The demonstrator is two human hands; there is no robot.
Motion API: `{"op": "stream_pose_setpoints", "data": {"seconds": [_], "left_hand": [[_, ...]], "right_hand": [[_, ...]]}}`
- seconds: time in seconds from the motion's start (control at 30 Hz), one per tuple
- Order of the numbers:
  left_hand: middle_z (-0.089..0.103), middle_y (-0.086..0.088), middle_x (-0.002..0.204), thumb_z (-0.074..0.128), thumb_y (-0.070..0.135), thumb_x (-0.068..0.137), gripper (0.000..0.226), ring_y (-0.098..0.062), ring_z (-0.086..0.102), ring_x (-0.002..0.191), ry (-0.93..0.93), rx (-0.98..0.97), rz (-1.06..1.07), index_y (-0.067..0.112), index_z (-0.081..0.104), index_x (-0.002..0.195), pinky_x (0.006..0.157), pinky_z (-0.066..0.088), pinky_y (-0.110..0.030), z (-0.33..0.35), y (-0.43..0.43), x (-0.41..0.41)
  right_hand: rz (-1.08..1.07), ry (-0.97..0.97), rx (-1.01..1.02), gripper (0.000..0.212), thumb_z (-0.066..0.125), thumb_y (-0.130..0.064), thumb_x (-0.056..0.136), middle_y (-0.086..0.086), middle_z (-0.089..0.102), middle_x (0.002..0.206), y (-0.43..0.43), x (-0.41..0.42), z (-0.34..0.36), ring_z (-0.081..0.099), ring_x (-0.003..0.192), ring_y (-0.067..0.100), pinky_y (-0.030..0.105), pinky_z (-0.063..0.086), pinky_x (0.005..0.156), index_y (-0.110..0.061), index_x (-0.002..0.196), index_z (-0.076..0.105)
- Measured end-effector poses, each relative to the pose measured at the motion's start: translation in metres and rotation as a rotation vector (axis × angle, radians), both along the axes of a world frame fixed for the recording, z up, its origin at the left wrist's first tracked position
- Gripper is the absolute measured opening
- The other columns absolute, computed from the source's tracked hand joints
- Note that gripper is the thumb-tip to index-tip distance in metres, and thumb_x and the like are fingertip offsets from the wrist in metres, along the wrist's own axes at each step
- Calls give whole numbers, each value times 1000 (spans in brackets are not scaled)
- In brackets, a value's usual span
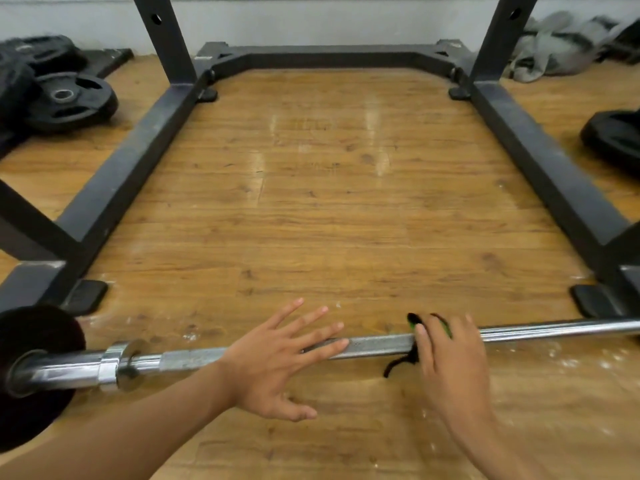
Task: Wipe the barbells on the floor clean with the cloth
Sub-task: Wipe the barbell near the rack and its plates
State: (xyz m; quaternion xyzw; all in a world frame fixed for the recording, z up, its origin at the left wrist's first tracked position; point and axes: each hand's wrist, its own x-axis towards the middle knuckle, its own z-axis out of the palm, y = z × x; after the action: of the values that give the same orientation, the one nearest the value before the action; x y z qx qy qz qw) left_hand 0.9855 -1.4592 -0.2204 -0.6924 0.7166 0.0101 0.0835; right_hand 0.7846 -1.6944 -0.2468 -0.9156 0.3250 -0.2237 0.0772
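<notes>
A chrome barbell (pixel 377 344) lies across the wooden floor near me, with a dark plate (pixel 31 341) on its left end. My left hand (pixel 277 358) hovers over the bar's middle, fingers spread, holding nothing. My right hand (pixel 450 355) presses a dark cloth with green patches (pixel 414 323) onto the bar. Most of the cloth is hidden under my palm; a loose dark strand hangs below the bar.
A black steel rack frame (pixel 540 161) surrounds the floor beyond the bar, its feet close to the bar at left and right. Weight plates (pixel 69 102) lie at the far left and at the right edge (pixel 613 140). Grey fabric (pixel 554 46) is heaped by the wall.
</notes>
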Motion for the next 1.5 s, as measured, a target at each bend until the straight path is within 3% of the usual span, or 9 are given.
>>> {"op": "stream_pose_setpoints", "data": {"seconds": [0.17,0.4,0.57,0.67,0.87,0.97,1.13,1.37,1.5], "left_hand": [[13,-3,175,28,85,93,101,-30,-2,162,11,-21,-8,24,3,169,126,1,-58,1,2,-2],[12,-13,175,35,86,91,108,-31,2,162,54,-49,22,14,11,168,128,5,-57,-4,7,-9],[11,-21,173,36,88,89,116,-34,4,162,57,-54,19,7,8,167,128,7,-57,-3,13,-19],[12,-20,173,36,87,90,115,-34,5,162,74,-63,-5,5,9,167,128,7,-57,-2,18,-26],[16,-15,173,29,87,91,112,-34,12,161,98,-71,-19,5,17,166,126,11,-62,-5,29,-45],[18,-15,173,25,87,91,111,-34,15,161,130,-78,-19,6,19,166,124,14,-64,-5,34,-56],[15,-14,174,33,79,96,103,-31,14,161,197,-90,-3,4,17,166,126,14,-58,-5,45,-70],[17,-7,175,36,73,96,92,-36,12,161,216,-34,25,15,22,167,127,9,-61,1,78,-42],[15,-6,175,31,75,97,95,-35,12,161,202,12,-45,14,17,168,126,9,-61,-2,82,-45]], "right_hand": [[374,70,-146,39,42,-42,103,2,69,110,16,12,-4,65,100,25,50,32,118,-24,122,71],[-248,-15,-21,41,43,-30,101,23,65,115,-60,-44,-2,56,108,44,63,29,117,-6,117,72],[182,27,-12,37,42,-32,105,16,60,124,43,-11,-7,54,122,40,54,29,121,-15,126,67],[325,111,-159,36,46,-39,104,11,64,121,13,-27,-6,59,110,32,54,27,124,-21,127,68],[-299,39,9,41,42,-29,101,19,62,125,-59,-87,2,53,125,42,61,18,123,-7,120,71],[-61,22,13,35,43,-23,102,18,63,105,6,-57,3,58,104,43,59,25,123,-7,114,71],[319,86,-50,31,47,-31,104,7,67,109,55,-50,1,61,104,26,50,15,128,-18,120,71],[-213,112,-17,30,47,-22,100,15,71,110,-24,-111,5,61,104,37,65,18,122,-9,109,73],[126,71,77,33,48,-25,99,10,71,110,83,-55,6,64,103,29,50,11,129,-12,113,75]]}}
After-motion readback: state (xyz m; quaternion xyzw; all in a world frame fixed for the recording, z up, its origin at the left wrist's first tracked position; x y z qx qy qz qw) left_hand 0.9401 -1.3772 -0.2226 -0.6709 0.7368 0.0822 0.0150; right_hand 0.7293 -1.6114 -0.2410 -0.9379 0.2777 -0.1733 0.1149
